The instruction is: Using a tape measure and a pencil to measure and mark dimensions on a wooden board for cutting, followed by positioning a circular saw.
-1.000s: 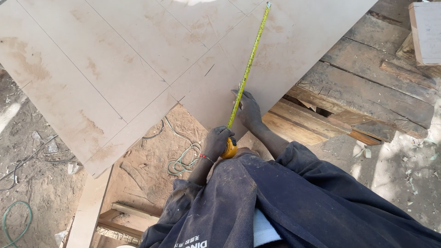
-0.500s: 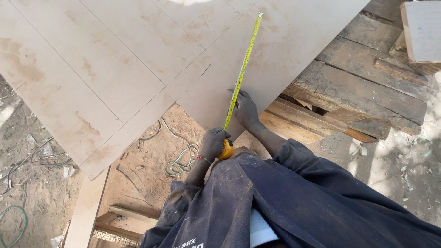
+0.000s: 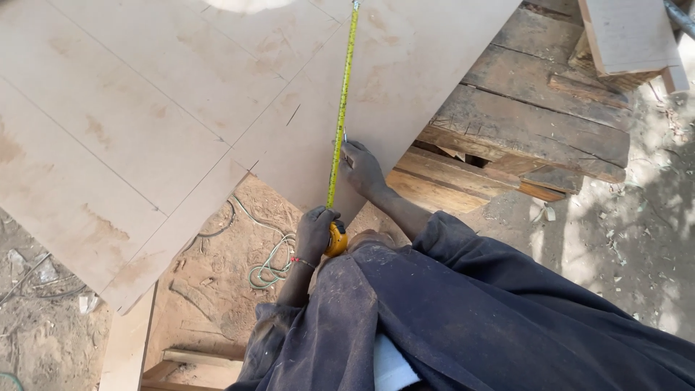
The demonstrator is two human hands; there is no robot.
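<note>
Since the earlier view, your tape blade (image 3: 343, 101) reaches further up the fibreboard sheet (image 3: 181, 108), its tip now past the top of the picture, and both hands sit slightly left of where they were. Your left hand (image 3: 315, 233) is closed around the yellow tape case (image 3: 336, 240) just off the sheet's near edge. Your right hand (image 3: 360, 168) lies on the sheet beside the blade, fingers pinched on what looks like a pencil, though it is too small to be sure. You seem to be at the marking step of a measurement along the sheet. Next calls for a taut, flat blade and a steady mark right beside it.
</note>
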